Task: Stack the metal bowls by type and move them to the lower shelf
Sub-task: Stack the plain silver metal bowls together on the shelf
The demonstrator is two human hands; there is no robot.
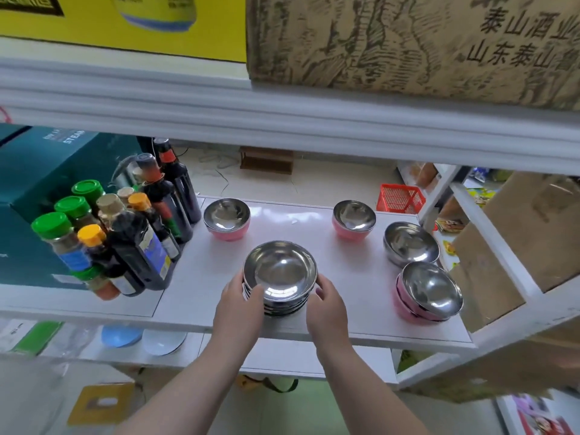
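Observation:
A stack of several plain steel bowls [280, 273] stands near the front of the white shelf [345, 271]. My left hand [240, 304] grips the stack's left side and my right hand [326, 301] its right side. Two single pink-sided bowls sit further back, the left pink bowl [226, 218] and the right pink bowl [354, 218]. A plain steel bowl [409, 243] lies at the right. In front of it is a tilted stack of pink-sided bowls [428, 291].
Sauce bottles and spice jars [125, 233] crowd the shelf's left part, beside a dark green box [31, 189]. A lower shelf [282, 353] shows below, with blue and white dishes [141, 339] at its left. A red basket [400, 197] and cardboard boxes [518, 246] are at right.

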